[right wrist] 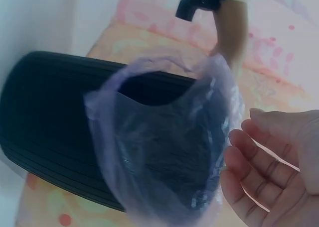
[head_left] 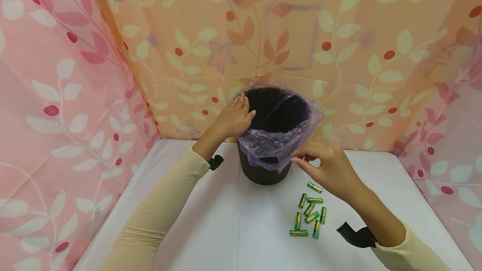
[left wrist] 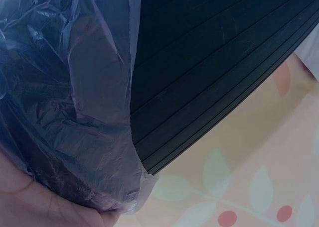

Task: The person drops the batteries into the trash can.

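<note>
Head view: left hand (head_left: 234, 117) rests on bin (head_left: 265, 172) rim.

Green batteries (head_left: 309, 214) on white table (head_left: 226, 229)

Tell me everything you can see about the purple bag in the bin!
The purple bag is thin, see-through, crinkly plastic lining the black ribbed bin, which stands upright on the white table. Its top folds over the rim and hangs down the front. The left hand rests on its edge; the right hand is beside the hanging fold.
</note>
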A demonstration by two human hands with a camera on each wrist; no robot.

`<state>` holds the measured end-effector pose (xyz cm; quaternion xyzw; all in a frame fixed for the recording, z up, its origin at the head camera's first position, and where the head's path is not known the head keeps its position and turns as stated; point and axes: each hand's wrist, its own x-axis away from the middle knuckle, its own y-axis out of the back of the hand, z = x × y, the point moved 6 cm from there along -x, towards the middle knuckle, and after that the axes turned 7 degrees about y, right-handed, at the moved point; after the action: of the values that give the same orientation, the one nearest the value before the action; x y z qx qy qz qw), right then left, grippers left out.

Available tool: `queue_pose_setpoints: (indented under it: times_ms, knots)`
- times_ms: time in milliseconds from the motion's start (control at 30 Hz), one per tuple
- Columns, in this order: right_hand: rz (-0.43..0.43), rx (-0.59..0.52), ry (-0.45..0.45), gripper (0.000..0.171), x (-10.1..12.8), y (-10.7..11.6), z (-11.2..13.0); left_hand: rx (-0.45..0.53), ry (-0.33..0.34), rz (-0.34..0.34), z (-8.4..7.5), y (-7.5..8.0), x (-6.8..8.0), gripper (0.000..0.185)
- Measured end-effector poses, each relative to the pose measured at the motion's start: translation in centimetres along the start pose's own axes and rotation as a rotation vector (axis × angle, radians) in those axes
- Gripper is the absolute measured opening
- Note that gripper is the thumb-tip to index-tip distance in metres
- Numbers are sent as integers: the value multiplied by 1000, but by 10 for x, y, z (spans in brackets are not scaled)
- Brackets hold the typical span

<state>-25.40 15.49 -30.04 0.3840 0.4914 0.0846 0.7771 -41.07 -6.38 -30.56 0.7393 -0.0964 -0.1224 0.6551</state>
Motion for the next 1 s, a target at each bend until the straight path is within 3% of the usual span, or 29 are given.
queue_pose_setpoints:
  times_ms: [467, 700, 1000]
  knots:
    - [55, -28, -104, 18, 50, -31, -9, -1, 3, 4, 0, -2, -1, 69]
    - [76, -95, -165, 20, 73, -51, -12, -2, 2, -7, 0, -1, -1, 69]
    - [103, -195, -268, 10, 99, -75, -14, -9, 5, 2, 1, -1, -1, 69]
